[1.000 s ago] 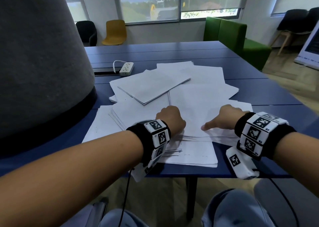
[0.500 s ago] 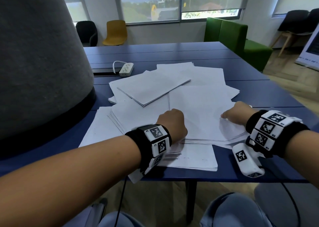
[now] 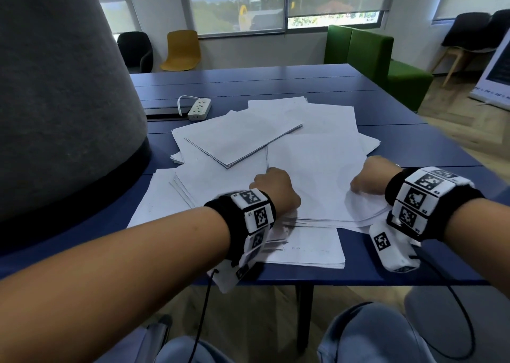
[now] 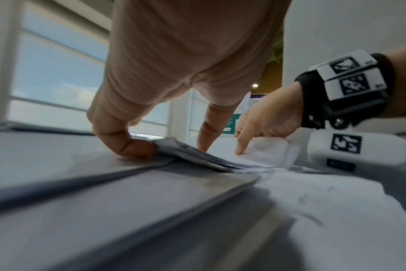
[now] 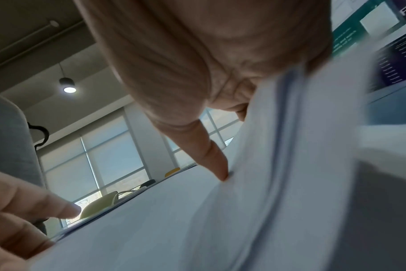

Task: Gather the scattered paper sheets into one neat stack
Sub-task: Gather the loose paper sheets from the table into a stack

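White paper sheets lie spread over the blue table [image 3: 276, 86]. My left hand [image 3: 276, 189] grips the left edge of a loose bundle of sheets [image 3: 317, 175], thumb at the edge and fingers on top. In the left wrist view the thumb [image 4: 127, 146] presses against the fanned edges of the bundle [image 4: 197, 155]. My right hand [image 3: 368, 177] pinches the bundle's right edge, which curls up off the table. A small squared stack [image 3: 240, 139] lies askew farther back on the left. Another stack [image 3: 303, 249] sits at the near table edge under the bundle.
A large grey felt-covered cone [image 3: 63, 100] stands on the table at the left, close to the sheets. A white power strip [image 3: 199, 109] lies behind the papers. Green seats [image 3: 372, 56] stand beyond the table's far right corner.
My right hand has slid from the middle of the top sheets out to their right edge and lifted it. The left hand has stayed on the left edge.
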### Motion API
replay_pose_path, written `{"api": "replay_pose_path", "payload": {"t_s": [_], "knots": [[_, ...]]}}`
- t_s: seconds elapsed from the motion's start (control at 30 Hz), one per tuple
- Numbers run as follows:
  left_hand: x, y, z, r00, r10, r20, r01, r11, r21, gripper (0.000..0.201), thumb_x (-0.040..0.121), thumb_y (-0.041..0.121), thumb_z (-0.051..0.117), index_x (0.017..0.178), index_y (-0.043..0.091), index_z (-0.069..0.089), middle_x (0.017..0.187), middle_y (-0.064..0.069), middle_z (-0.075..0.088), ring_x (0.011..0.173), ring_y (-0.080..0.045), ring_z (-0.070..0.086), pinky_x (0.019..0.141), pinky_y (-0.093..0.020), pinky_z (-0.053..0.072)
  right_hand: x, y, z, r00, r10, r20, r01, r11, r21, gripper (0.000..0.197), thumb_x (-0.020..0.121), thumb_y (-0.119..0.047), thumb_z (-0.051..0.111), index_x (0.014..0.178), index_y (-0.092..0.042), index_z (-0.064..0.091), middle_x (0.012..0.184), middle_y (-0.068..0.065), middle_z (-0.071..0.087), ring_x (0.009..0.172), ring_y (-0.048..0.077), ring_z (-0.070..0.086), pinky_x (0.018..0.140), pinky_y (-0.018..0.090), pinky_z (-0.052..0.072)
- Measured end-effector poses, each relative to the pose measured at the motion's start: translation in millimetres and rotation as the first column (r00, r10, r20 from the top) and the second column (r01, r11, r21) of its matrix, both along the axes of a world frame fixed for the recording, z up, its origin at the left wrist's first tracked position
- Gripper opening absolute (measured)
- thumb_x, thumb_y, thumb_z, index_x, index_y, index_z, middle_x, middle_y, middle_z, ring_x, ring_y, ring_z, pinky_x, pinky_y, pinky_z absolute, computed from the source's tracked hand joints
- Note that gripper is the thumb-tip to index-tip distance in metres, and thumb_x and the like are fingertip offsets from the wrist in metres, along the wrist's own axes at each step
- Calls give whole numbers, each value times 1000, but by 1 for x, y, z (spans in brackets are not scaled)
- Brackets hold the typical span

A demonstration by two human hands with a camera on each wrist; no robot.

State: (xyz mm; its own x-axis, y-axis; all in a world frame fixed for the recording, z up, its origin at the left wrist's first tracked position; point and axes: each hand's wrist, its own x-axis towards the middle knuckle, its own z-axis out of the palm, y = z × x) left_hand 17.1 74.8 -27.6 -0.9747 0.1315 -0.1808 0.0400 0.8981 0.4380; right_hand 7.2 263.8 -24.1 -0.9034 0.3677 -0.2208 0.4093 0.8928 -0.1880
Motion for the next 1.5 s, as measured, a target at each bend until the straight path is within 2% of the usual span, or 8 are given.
{"api": "replay_pose_path", "payload": {"t_s": [0.2, 0.33, 0.5, 0.73, 0.9, 1.03, 1.2, 1.5], "knots": [[-7, 3, 6, 991, 81, 109, -106, 963, 249, 4, 88, 1, 53, 86, 2, 49, 91, -11, 55, 97, -29, 59, 61, -27, 39, 2, 0, -2, 1000, -30, -9, 30, 999, -21, 29, 81, -13, 62, 107, 0, 61, 96, 11, 60, 66, 21, 49, 47, 22, 31], [-10, 3, 2, 976, 129, 178, -194, 885, 424, 31, 91, 0, 44, 64, 13, 37, 69, -4, 44, 85, -27, 53, 84, -39, 55, 8, 2, -1, 999, -44, -32, 42, 998, -45, 23, 86, -13, 60, 104, 0, 59, 90, 9, 54, 75, 24, 50, 47, 21, 30], [-1, 1, 6, 969, 141, 203, -240, 739, 630, 11, 87, -3, 43, 88, 7, 47, 88, -14, 53, 85, -27, 53, 85, -45, 55, 14, 6, -2, 990, -113, -83, 96, 977, -190, 21, 87, -21, 60, 72, -9, 51, 76, 4, 56, 62, 14, 46, 49, 24, 32], [17, -27, 21, 990, 115, 86, -136, 549, 825, 31, 90, -9, 40, 110, 12, 51, 85, -9, 59, 53, -16, 48, 37, -13, 36, 23, 7, 10, 937, -294, -190, 153, 831, -534, 25, 90, -30, 55, 97, -5, 54, 78, 3, 56, 75, 24, 51, 64, 29, 37], [26, -58, 22, 988, 145, 58, -120, 465, 877, 29, 82, 1, 54, 105, 18, 53, 110, -22, 68, 84, -29, 65, 82, -48, 53, 17, -3, 19, 891, -434, -131, 42, 367, -929, 41, 89, -15, 63, 126, -2, 54, 110, 7, 66, 89, 18, 71, 76, 22, 56], [19, -83, 25, 993, 114, -2, -54, 484, 873, 32, 88, -14, 48, 103, 14, 54, 86, -7, 70, 62, -14, 65, 56, -23, 53, 15, -20, 29, 842, -347, -414, -188, 530, -827, 30, 83, -17, 63, 112, -9, 64, 114, 13, 68, 102, 30, 66, 98, 47, 49], [14, -94, 27, 979, 160, -126, 31, 493, 870, 50, 80, -21, 43, 116, 12, 53, 102, -13, 71, 83, -20, 69, 65, -27, 56, 15, -50, 38, 738, -330, -589, -399, 490, -775, 27, 96, -2, 49, 119, -14, 58, 105, -2, 68, 88, 12, 65, 77, 23, 51], [2, -113, 22, 896, 352, -270, 88, 456, 886, 51, 83, -20, 44, 109, 23, 51, 106, -5, 69, 96, -16, 69, 90, -39, 55, 4, -99, 41, 684, -332, -650, -500, 437, -748, 30, 92, -1, 48, 112, -22, 59, 113, 0, 68, 105, 19, 65, 96, 38, 52]]}}
